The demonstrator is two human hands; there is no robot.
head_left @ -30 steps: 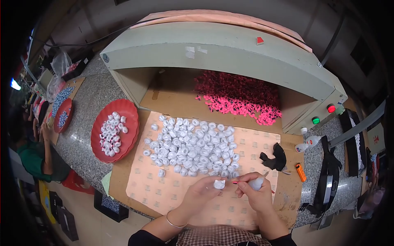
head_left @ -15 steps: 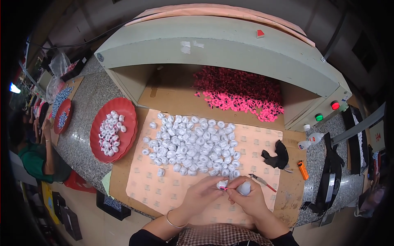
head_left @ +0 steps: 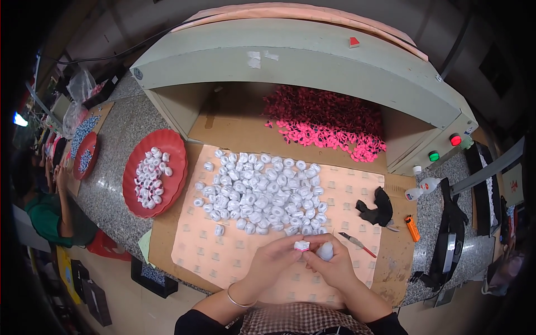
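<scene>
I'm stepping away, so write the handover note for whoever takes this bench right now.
Left hand: pinches a small white ring with a pink spot on it, over the peach mat.
Right hand: touches the same ring and cups a small white bottle.
Pile of white rings lies on the mat, just beyond the hands.
Red tray to the left holds a smaller batch of white rings.
Thin red-handled tool lies right of the hands.
Most rings are in the pile; one is in hand.
</scene>
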